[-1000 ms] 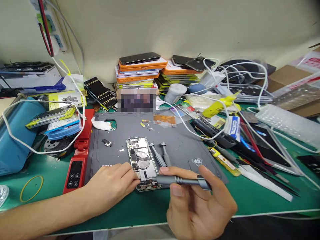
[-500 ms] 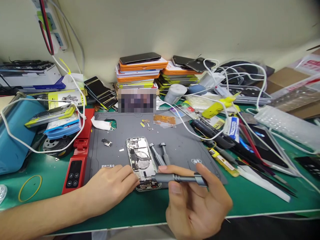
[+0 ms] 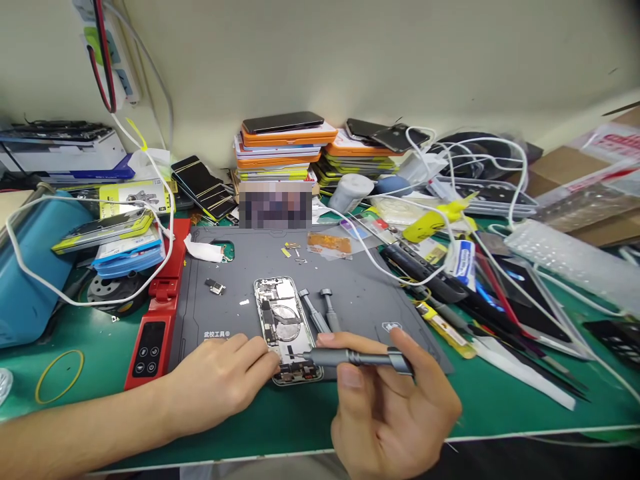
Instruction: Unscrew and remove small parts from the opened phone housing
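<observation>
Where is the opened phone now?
The opened phone lies below centre in the head view, on the grey mat, the left hand at its lower left edge.

An opened phone [image 3: 289, 325] lies flat, grey screwdriver [image 3: 353, 358] over its near end.

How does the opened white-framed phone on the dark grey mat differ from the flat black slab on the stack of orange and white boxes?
The opened white-framed phone bares its inner parts; the flat black slab shows a plain dark face. The phone lies on the dark grey mat, the slab atop the stack of orange and white boxes. The left hand is at the phone's edge; none is near the slab. Both are flat and oblong.
</observation>
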The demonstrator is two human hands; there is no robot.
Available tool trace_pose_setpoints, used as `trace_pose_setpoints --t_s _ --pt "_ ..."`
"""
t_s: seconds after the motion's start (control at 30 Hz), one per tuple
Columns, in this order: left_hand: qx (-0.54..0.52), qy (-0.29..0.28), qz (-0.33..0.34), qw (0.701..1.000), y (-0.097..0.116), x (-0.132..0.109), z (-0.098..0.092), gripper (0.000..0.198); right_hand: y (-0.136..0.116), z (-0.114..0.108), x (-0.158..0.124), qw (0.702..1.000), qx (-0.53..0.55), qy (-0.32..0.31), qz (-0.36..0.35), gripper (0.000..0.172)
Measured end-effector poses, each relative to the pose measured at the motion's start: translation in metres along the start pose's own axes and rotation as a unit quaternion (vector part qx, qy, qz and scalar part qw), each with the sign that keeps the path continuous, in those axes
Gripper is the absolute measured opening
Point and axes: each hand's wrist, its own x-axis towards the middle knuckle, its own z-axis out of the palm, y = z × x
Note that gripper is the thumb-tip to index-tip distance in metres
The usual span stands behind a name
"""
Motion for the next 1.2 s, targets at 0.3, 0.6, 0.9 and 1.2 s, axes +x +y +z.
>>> trace_pose_setpoints --t_s 0.3,0.6,0.9,1.2 --pt "0.101 0.163 0.078 0.978 0.014 0.006 -0.005 0.020 0.001 0.007 0.005 0.999 0.010 0.016 0.049 0.058" --pt "0.042 0.176 0.064 0.981 0.018 -0.003 0.020 0.030 0.001 0.007 0.001 0.973 0.001 -0.222 0.057 0.031" --pt "0.038 0.173 0.073 0.982 0.018 -0.004 0.022 0.023 0.001 0.006 0.004 0.950 -0.014 -0.313 0.013 0.031" --pt "0.031 0.157 0.071 0.985 0.018 -0.004 0.024 0.023 0.003 0.006 0.004 0.946 -0.015 -0.323 0.024 0.033"
